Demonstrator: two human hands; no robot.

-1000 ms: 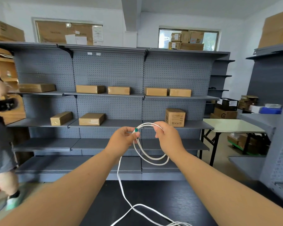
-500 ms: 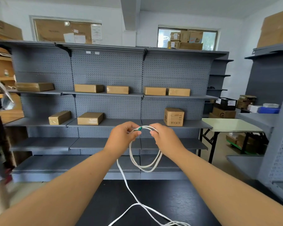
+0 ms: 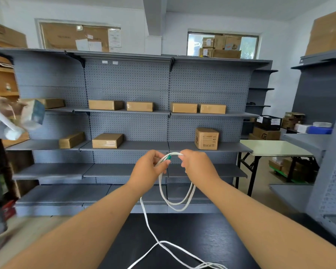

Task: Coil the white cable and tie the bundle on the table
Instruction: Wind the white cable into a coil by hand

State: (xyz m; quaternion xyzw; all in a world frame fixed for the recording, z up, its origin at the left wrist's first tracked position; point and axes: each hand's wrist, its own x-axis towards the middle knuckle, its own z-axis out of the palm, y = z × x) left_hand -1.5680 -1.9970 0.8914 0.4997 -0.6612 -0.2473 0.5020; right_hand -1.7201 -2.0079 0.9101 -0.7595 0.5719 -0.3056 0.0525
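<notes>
Two turns, as near as can be counted, of the thin white round cable (image 3: 177, 207) hang in the air between your hands, raised above the far edge of the black wood-grain counter (image 3: 202, 235). Your left grip (image 3: 149, 167) is curled around the top of the loops, thumb and fingers pinching the strands together just beside the small green plug end (image 3: 168, 157). That hand seems to serve as the anchor, so the finished turns cannot slide apart. Your right grip (image 3: 197, 165) pinches the same top arc a little way along, close to the left but not touching it, apparently passing the strand across to be gathered.

From under the left grip the loose run drops to the counter and trails toward you in slack curves, leaving view at the bottom edge, so much of the cable is not yet coiled. Holding the coil high lets the loops hang by their own weight and settle to a like size. You are early in the coiling, and the tying is some way off. Behind stands the grey perforated metal shelving (image 3: 128, 90) with brown cardboard boxes (image 3: 207, 138), well apart from the work.
</notes>
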